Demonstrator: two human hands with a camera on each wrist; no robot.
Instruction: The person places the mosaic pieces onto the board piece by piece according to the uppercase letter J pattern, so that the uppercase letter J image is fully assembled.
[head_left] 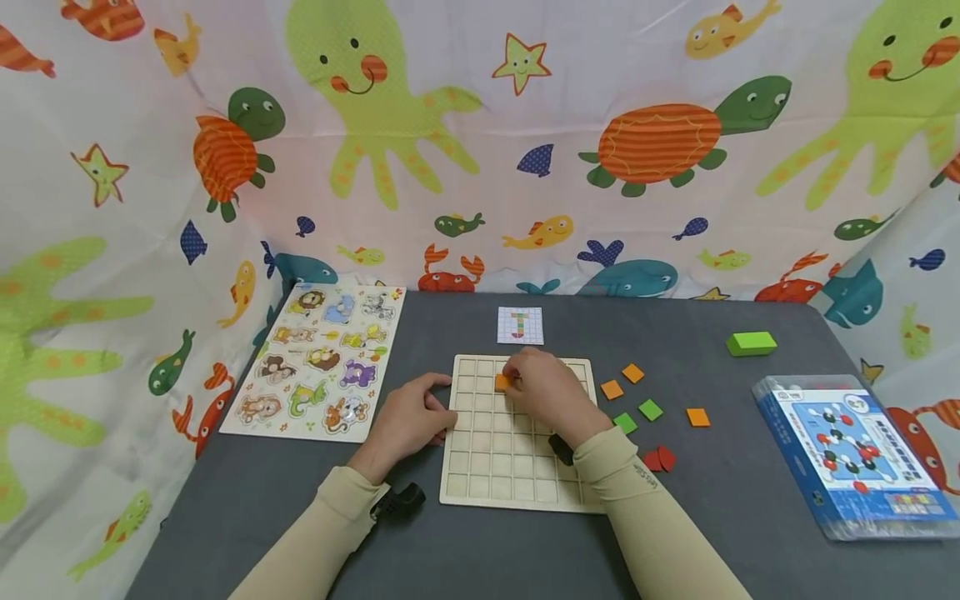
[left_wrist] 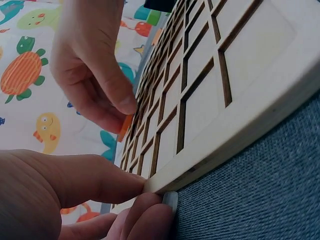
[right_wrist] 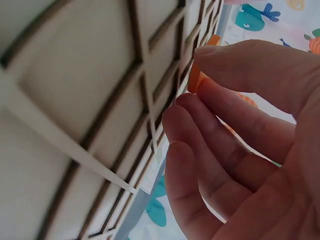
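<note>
In the head view a pale wooden grid board [head_left: 491, 487] lies on the table, its raised strips forming square cells. My right hand [head_left: 551, 390] is over the upper part of the board, pinching an orange square tile [head_left: 501, 382] between thumb and fingers. The right wrist view shows the tile tilted on edge, close to the cells. My left hand [head_left: 411, 419] grips the board's left edge, with the thumb [left_wrist: 107, 180] on the rim and curled fingers [left_wrist: 150, 220] against its side. Beyond the board lies a small pattern card [head_left: 520, 326] with a coloured J-like figure on a grid.
Right of the board lie loose orange tiles [head_left: 698, 417], green tiles [head_left: 650, 410] and red pieces [head_left: 660, 459]. Farther right are a green block [head_left: 752, 343] and a blue boxed set [head_left: 862, 458]. An animal puzzle board [head_left: 315, 362] lies at left. A printed curtain [head_left: 480, 125] hangs behind.
</note>
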